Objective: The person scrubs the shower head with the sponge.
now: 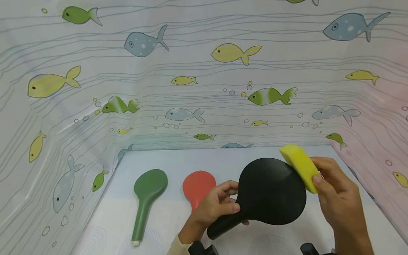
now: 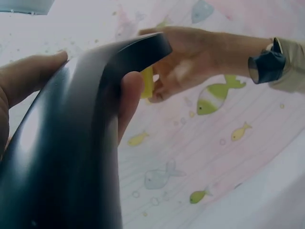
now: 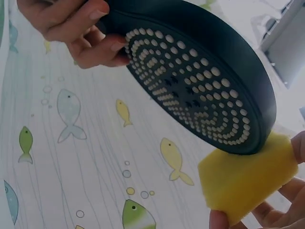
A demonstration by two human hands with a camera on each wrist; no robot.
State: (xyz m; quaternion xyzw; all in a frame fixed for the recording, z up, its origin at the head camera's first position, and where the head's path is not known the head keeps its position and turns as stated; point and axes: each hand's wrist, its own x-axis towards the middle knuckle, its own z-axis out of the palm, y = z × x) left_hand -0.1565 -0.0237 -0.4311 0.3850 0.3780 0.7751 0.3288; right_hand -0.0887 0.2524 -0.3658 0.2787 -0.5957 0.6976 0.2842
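A black shower head [image 1: 271,191] is held up above the table, its smooth back showing in the head view. My left hand [image 1: 220,203] grips it where the handle meets the round head, thumb on top. Its nozzle face, dotted with pale nubs, shows in the right wrist view [image 3: 190,90]. My right hand [image 1: 339,193] pinches a yellow sponge [image 1: 299,168] between thumb and fingers. The sponge [image 3: 248,176] touches the rim of the shower head. In the left wrist view the black handle [image 2: 66,143] covers much of the sponge.
On the white table [image 1: 111,212] lie a green shower head [image 1: 149,198] at left and a red one [image 1: 199,186], partly hidden behind my left hand. A fish-patterned curtain [image 1: 191,95] hangs at the back and both sides.
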